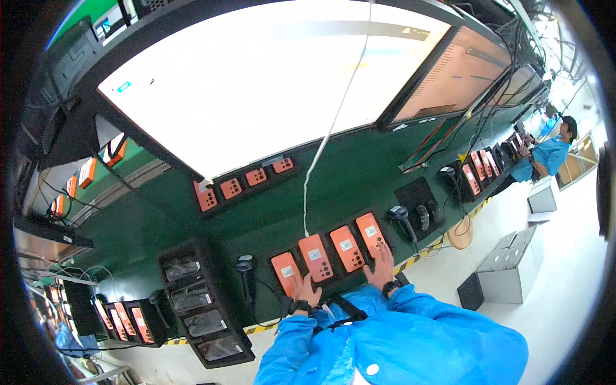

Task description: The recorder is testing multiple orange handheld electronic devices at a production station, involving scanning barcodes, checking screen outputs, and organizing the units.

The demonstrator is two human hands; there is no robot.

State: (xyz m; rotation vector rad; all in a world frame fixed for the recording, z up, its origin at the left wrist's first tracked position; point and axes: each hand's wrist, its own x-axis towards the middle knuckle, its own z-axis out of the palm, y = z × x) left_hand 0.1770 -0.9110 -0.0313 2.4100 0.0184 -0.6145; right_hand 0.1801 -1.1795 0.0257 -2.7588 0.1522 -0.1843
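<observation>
The cabled phone [314, 254], an orange one to which a white cable [305, 199] comes down at the far end, is the second from the left of four orange phones lying face down in the black tray [333, 254]. Its long axis goes away from the person, and the far end leans a little to the left. The left hand [307, 292] is the nearer one to it: it is at the near-left corner of the cabled phone, with the fingers spread and not closed around anything. Some of these fingers lie over the lower part of the left-end phone [283, 267], just left of the cabled phone; whether the forefinger also touches the cabled phone, I cannot tell. The right hand [381, 267] is farther, to the right of the cabled phone, and between them lies the third phone [347, 248]. This hand is also open, its fingers reaching onto the near end of the right-end phone [370, 230], and its thumb is close to the third phone. So, seen from the cabled phone, the left hand lies directly beside its near end, while the right hand is across one phone.
</observation>
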